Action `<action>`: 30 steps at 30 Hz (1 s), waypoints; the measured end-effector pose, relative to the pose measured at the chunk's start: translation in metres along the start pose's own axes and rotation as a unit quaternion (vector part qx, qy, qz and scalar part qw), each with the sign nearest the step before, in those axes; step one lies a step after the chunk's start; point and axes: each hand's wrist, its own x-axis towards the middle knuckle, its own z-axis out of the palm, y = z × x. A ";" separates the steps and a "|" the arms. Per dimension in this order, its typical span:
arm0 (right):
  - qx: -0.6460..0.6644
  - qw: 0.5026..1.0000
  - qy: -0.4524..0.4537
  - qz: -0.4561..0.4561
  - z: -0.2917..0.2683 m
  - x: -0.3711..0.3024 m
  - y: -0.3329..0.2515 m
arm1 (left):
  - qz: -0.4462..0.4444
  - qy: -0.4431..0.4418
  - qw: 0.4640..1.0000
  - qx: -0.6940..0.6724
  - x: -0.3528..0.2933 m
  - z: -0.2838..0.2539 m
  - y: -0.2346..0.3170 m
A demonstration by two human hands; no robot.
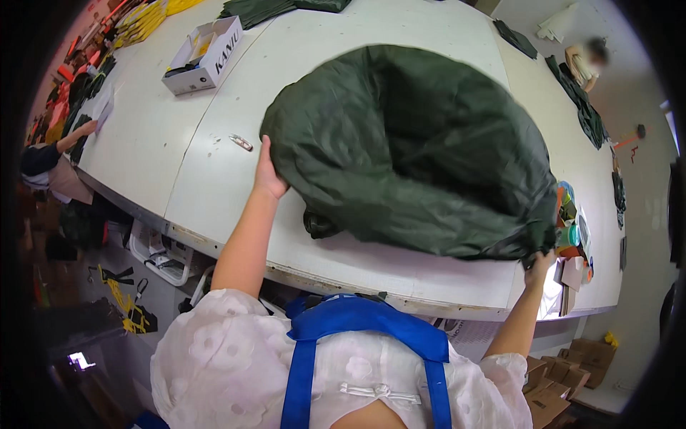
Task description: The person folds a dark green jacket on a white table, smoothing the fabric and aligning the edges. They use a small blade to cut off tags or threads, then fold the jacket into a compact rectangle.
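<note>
A large, dark green fabric piece (pixel 414 150), thin and slightly shiny, billows above the white table with a deep hollow fold in its middle. My left hand (pixel 269 171) grips its left edge, with the thumb in sight and the other fingers hidden behind the cloth. At its lower right corner, bunched cloth is pinched in my right hand (pixel 539 268). A small gathered bit of the same cloth (pixel 320 224) hangs below the left part. Small metal thread snips (pixel 241 142) lie on the table just left of my left hand.
On the white table (pixel 214 171) stands an open white box (pixel 204 57) with small items. More dark green cloth (pixel 264 8) lies at the far edge. Colourful supplies (pixel 569 229) crowd the right side. One person (pixel 53 168) works at the left, another (pixel 587 61) at the far right.
</note>
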 end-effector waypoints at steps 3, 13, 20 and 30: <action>-0.218 0.966 0.060 0.125 -0.003 -0.012 0.017 | 0.006 0.006 0.998 0.056 -0.002 -0.015 -0.009; -0.372 0.928 -0.017 0.028 -0.037 0.027 0.033 | 0.058 -0.195 0.907 0.368 -0.073 0.028 -0.038; -0.388 0.865 -0.203 -0.244 0.162 -0.016 -0.082 | 0.249 -0.510 0.394 0.723 -0.112 0.091 -0.125; -0.609 0.646 -0.430 -0.163 0.375 -0.077 -0.019 | 0.146 -0.627 0.330 0.690 -0.131 0.060 -0.161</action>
